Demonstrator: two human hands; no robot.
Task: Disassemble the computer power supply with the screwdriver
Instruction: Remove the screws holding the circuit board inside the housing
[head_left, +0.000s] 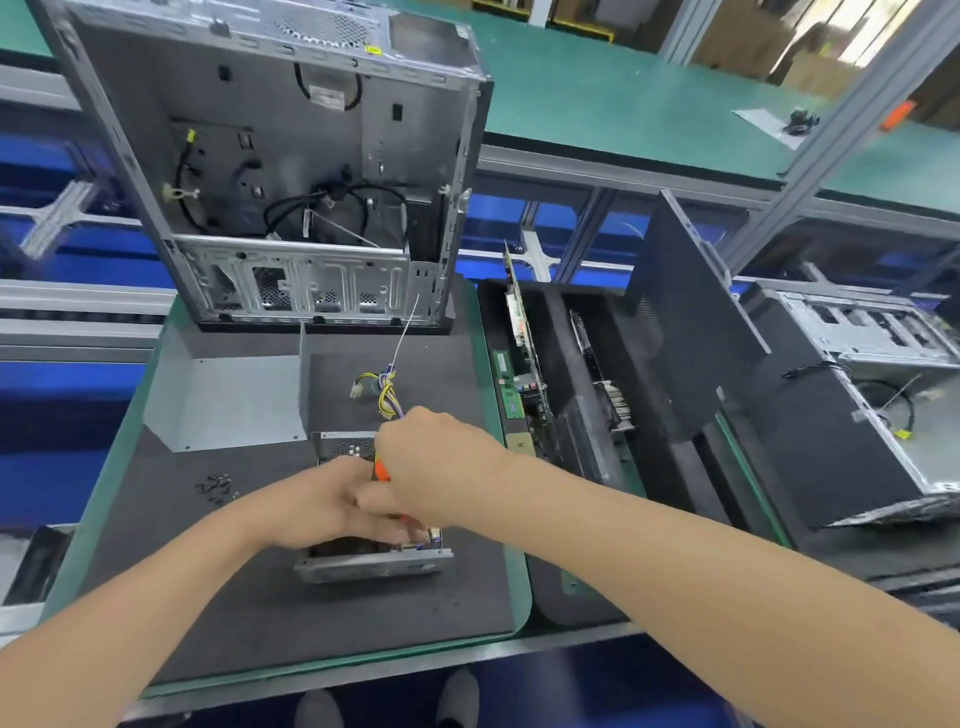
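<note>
The opened power supply (374, 564) lies on the dark mat (249, 597) in front of me, its metal front wall facing me and its coloured cable bundle (382, 392) trailing away behind it. My right hand (436, 465) grips the orange-handled screwdriver (381, 471) upright over the unit. My left hand (332, 506) rests on top of the power supply with its fingers curled down into it, right against my right hand. The screwdriver tip and the inside of the unit are hidden by both hands.
A bent grey metal cover (228, 395) sits on the mat to the left. Several loose black screws (214, 486) lie further left. An open computer case (280, 171) stands at the back. A black tray (587, 415) with circuit boards sits to the right, another case (872, 395) beyond.
</note>
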